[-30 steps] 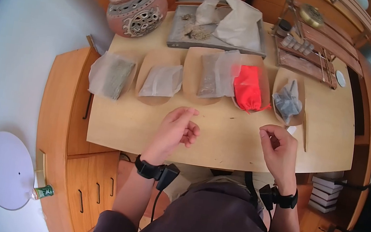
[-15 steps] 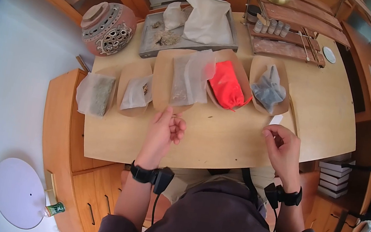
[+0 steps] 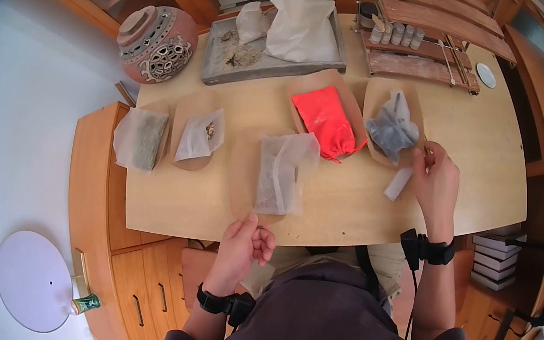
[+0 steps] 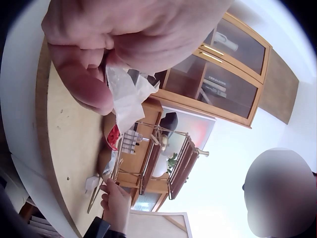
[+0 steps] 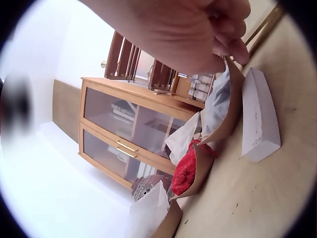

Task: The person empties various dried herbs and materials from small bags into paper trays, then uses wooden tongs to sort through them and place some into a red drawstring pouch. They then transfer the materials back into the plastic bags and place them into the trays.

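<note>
My left hand (image 3: 244, 247) pinches the near rim of a brown paper tray (image 3: 244, 166) at the table's front. In that tray lies a translucent pouch (image 3: 277, 185), hanging over its right side. On the right, my right hand (image 3: 437, 185) has thumb and fingers at the rim of another paper tray (image 5: 237, 99), which bears a pouch with dark contents (image 3: 393, 132); the right wrist view shows them pinching the rim. A small white block (image 5: 260, 116) lies beside this tray. Between the two trays, farther back, a red drawstring pouch (image 3: 328, 120) rests in its own tray.
Two more paper trays with translucent pouches (image 3: 142, 139) stand at the left. Behind are a patterned pot (image 3: 156, 45), a grey tray (image 3: 266, 73) with white bags, and a wooden rack (image 3: 429, 74). A thin stick lies right of the dark-filled pouch.
The tray with the translucent pouch has come towards me with my left hand, away from the red pouch's tray. My right hand has moved forward to the rim of the rightmost tray.
</note>
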Demonstrator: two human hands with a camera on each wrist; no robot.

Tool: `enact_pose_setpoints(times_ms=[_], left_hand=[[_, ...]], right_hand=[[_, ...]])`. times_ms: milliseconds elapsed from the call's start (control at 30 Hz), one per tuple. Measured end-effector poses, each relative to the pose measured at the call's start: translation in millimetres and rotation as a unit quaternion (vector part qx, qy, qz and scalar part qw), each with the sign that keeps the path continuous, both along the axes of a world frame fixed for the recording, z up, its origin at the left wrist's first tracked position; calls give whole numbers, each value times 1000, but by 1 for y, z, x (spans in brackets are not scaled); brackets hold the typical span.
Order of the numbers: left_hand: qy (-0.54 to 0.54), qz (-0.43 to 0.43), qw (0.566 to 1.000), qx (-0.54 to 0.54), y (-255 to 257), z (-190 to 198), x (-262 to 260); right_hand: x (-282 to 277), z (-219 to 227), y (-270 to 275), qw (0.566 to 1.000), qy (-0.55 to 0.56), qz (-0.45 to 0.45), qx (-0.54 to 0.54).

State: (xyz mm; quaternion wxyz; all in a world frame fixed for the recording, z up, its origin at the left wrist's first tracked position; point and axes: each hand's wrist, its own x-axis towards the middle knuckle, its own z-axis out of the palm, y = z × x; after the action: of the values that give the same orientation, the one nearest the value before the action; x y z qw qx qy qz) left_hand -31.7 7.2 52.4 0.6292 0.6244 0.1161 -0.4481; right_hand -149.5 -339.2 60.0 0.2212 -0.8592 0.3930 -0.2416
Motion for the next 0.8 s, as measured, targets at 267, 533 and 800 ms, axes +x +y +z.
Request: enact_pose_setpoints(times_ms=[267, 533, 800], left_hand=[[0, 0, 1000, -16, 15, -2, -12], [-45, 18, 997, -61, 0, 0, 26], [-66, 12, 994, -81, -26, -12, 65]], right_hand=[[-2, -12, -22, 984, -86, -10, 154], [-9, -19, -26, 976, -143, 9, 164], [-16, 6, -15, 951, -223, 21, 215]])
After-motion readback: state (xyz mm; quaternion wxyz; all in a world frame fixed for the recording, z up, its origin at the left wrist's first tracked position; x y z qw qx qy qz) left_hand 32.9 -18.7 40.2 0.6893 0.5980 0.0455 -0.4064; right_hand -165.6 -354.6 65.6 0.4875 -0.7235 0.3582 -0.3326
